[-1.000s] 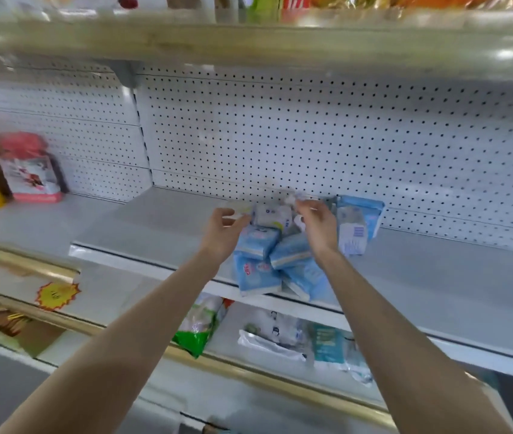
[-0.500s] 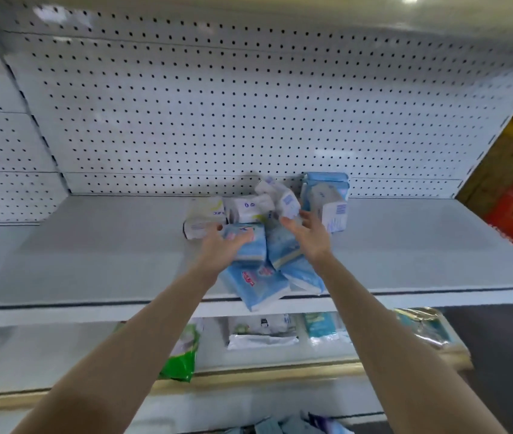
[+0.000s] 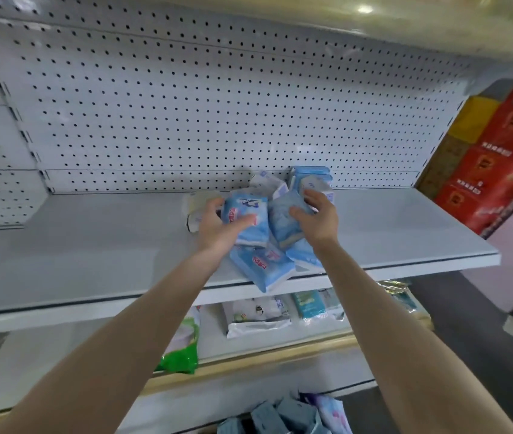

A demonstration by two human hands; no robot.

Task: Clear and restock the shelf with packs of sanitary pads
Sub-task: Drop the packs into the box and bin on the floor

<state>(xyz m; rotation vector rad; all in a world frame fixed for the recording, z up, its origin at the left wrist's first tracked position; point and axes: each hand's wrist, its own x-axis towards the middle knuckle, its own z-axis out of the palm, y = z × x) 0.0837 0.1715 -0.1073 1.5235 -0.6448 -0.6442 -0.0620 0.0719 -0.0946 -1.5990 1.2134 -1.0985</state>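
Note:
A loose heap of light-blue packs of sanitary pads lies on the white shelf [image 3: 92, 245], right of its middle. My left hand [image 3: 217, 223] grips one blue pack [image 3: 249, 214], thumb across its face. My right hand [image 3: 318, 217] holds another blue pack [image 3: 283, 217] beside it, fingers curled over its top. Two more blue packs [image 3: 264, 267] stick out over the shelf's front edge below my hands. White and blue packs [image 3: 311, 177] stand behind, against the pegboard. A pale pack [image 3: 199, 202] lies left of my left hand.
The pegboard back wall [image 3: 186, 104] rises behind the shelf. A lower shelf [image 3: 280, 336] carries green, white and teal packets. Red and yellow cartons [image 3: 499, 145] stack at the right end. Blue packs [image 3: 280, 418] sit in something at the bottom edge.
The view has swung rightward along the shelf and closer. Both hands have closed in on the heap and now hold a pack each, the left one raised upright.

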